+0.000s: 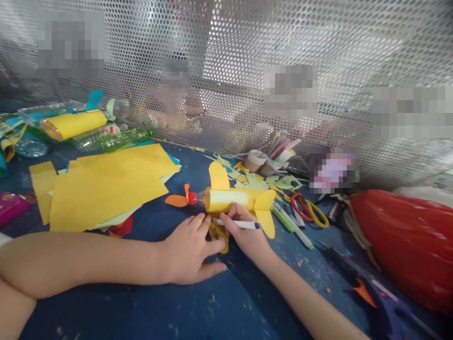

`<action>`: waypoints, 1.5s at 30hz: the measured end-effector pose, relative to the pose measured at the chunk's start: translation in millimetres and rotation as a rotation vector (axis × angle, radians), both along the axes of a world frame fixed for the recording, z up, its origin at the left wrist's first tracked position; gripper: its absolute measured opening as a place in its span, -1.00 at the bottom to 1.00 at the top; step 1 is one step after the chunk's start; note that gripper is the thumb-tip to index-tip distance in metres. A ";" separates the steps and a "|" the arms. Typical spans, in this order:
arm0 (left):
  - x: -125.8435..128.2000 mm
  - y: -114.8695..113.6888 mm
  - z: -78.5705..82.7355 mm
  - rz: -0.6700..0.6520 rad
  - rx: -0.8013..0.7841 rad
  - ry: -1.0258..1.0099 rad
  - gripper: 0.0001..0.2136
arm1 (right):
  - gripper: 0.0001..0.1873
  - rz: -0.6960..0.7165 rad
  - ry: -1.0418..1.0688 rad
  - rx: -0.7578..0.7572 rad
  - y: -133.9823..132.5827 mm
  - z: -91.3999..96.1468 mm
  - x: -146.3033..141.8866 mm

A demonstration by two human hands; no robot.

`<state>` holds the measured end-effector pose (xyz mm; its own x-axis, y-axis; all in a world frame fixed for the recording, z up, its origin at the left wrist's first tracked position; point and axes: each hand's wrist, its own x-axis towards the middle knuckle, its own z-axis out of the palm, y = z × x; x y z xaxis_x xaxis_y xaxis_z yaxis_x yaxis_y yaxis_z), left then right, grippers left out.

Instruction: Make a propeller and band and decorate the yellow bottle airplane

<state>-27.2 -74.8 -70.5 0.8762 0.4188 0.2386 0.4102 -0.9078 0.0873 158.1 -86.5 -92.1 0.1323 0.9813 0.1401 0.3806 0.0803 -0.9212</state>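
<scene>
A toy plane made from a bottle (230, 198) lies on its side, wrapped in yellow paper with a pale green strip, with yellow wings and tail fins. An orange paper propeller (176, 201) is fixed at its red cap. My right hand (244, 231) is closed round a white marker (247, 225) with a dark blue end, its tip at the plane's near side. My left hand (193, 248) rests flat beside the plane, fingers apart, fingertips at the near wing (220, 238). Dark lines show on that wing, which the hands partly cover.
Yellow paper sheets (109, 184) lie at left, with bottles (123, 140) behind. Paper scraps (255, 182), scissors (318, 215) and markers (292, 224) lie at right. A purple glue gun (378, 288) and a red bag (403, 241) are farther right. A perforated metal screen (240, 52) stands behind.
</scene>
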 end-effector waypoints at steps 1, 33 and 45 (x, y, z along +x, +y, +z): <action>0.1 0.0 0.0 0.000 0.001 0.000 -0.55 | -0.70 -0.002 -0.001 -0.001 0.1 -0.4 0.1; 0.6 0.6 -0.2 0.005 -0.007 0.008 -0.55 | -0.73 -0.069 -0.048 -0.024 1.0 7.4 -1.6; -0.2 0.1 -1.1 0.004 0.011 -0.002 -0.54 | -0.74 -0.062 -0.049 0.009 2.6 6.2 0.6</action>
